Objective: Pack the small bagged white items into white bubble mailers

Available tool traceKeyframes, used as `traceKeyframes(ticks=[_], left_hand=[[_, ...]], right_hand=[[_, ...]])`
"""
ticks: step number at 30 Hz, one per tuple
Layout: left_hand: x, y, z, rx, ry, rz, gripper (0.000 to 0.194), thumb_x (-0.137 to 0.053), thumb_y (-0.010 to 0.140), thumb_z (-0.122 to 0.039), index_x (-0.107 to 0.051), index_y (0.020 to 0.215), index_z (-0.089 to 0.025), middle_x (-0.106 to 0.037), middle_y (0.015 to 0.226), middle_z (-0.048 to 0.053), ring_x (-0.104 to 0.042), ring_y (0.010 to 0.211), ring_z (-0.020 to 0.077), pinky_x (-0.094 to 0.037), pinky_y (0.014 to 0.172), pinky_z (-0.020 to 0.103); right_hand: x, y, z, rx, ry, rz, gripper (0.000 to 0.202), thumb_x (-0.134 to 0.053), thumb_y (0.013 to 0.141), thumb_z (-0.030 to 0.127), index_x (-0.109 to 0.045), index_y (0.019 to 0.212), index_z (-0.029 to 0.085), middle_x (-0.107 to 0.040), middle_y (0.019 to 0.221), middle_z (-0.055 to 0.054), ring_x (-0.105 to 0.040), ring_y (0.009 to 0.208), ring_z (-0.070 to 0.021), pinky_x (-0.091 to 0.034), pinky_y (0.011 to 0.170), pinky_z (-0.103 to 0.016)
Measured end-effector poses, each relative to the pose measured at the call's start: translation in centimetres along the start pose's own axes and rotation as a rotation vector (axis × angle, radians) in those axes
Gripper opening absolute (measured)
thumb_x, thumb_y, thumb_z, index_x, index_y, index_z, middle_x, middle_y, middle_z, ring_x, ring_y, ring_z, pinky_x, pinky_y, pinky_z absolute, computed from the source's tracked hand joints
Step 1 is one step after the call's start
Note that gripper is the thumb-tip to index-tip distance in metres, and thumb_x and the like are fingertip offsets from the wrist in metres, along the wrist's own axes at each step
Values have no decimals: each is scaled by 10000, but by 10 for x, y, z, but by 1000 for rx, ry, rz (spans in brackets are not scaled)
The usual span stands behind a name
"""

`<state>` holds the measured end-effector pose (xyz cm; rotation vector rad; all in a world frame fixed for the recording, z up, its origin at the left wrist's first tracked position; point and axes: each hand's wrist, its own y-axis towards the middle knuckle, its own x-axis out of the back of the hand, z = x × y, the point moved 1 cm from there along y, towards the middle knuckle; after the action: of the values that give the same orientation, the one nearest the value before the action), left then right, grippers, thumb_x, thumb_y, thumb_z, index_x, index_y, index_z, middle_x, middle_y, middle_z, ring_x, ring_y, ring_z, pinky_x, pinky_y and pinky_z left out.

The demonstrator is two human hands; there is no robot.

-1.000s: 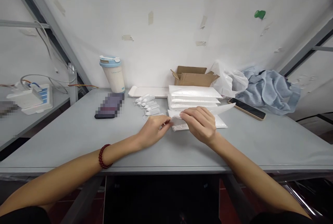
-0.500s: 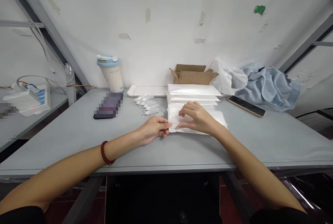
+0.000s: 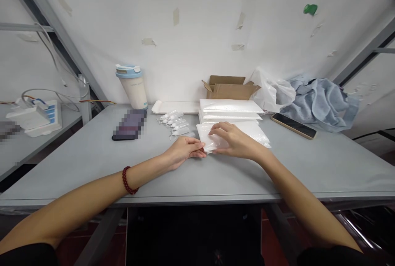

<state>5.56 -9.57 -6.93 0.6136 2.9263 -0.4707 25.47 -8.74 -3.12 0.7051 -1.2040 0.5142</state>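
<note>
My left hand (image 3: 187, 150) pinches the near left corner of a white bubble mailer (image 3: 205, 134), thumb on top and fingers beneath. My right hand (image 3: 233, 140) arches over the same mailer, its fingertips on the upper face and its thumb at the near edge; part of the mailer is hidden under it. This mailer lies at a slant over other white mailers at the front. Behind it rises a stack of white mailers (image 3: 230, 105). Left of the mailers lie several small white tubes (image 3: 179, 126) with thin loops at their ends.
A cardboard box (image 3: 234, 91) stands open behind the stack, beside a white plastic bag (image 3: 273, 93) and a blue cloth (image 3: 324, 103). One phone (image 3: 293, 126) lies right, another phone (image 3: 129, 125) left. A tumbler (image 3: 132, 89) and a white tray (image 3: 175, 107) are near the wall.
The front mailer has turned, its left end swinging slightly towards me and left. My right hand's fingers have come down onto it; my left hand keeps its pinch at the corner.
</note>
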Motion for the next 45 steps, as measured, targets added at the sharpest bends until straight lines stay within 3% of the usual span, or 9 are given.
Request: traceKeyframes(ticks=[10,16,20,23,25,28,32,37,45], left_hand=[[-3,4,0,-83,204,2,272,-608,832,-312,-611,651,-109,-599,584,15,-559,470,80,-448,445,190],[11,7,-11,-239,470,-57,292,-572,818,-364,-617,652,-128,-594,550,12,-535,420,90,-422,401,198],[46,12,-46,-395,653,-334,244,-571,782,-359,-651,750,-131,-656,668,34,-561,481,102,-437,446,205],[91,24,-75,-454,875,-529,259,-544,757,-326,-679,874,-138,-697,745,52,-628,606,159,-479,549,243],[123,37,-90,-458,1143,-619,230,-556,719,-282,-705,838,-155,-719,794,62,-655,749,206,-495,693,278],[160,56,-100,-407,1399,-535,221,-580,693,-291,-726,815,-180,-732,864,63,-655,864,232,-472,787,280],[184,74,-100,-318,1577,-369,332,-642,668,-371,-721,923,-173,-728,965,70,-641,914,228,-449,763,247],[190,87,-101,-294,1682,-322,280,-572,710,-312,-725,890,-163,-728,954,75,-641,863,210,-425,725,231],[179,96,-96,-300,1811,-238,276,-514,692,-243,-708,877,-176,-712,955,72,-620,897,212,-417,768,240]], right_hand=[[1,-2,-5,-94,-54,20,605,-746,695,367,-499,1232,240,-490,1235,-119,-496,1091,-284,-435,881,-441],[3,-2,-8,-161,-14,55,618,-720,713,419,-476,1255,253,-460,1252,-108,-504,1059,-267,-435,885,-426],[4,-1,-5,-183,-24,74,622,-726,711,409,-484,1251,221,-456,1268,-117,-486,1099,-276,-419,914,-423],[5,0,-1,-195,-42,97,595,-724,717,401,-502,1233,204,-466,1268,-125,-471,1132,-285,-403,934,-428],[6,0,0,-200,-48,104,578,-722,720,393,-510,1222,201,-469,1268,-127,-466,1145,-286,-399,940,-429],[6,0,1,-206,-44,95,565,-724,716,383,-517,1209,200,-478,1258,-128,-475,1137,-286,-408,929,-430],[6,-1,0,-182,-40,63,531,-726,707,381,-537,1172,209,-503,1224,-121,-495,1108,-287,-422,909,-436],[5,-1,0,-170,-29,44,508,-729,702,374,-548,1147,213,-521,1196,-111,-504,1089,-284,-431,888,-435],[6,-1,1,-172,-23,56,516,-725,723,385,-537,1164,194,-506,1209,-120,-499,1099,-275,-423,902,-416]])
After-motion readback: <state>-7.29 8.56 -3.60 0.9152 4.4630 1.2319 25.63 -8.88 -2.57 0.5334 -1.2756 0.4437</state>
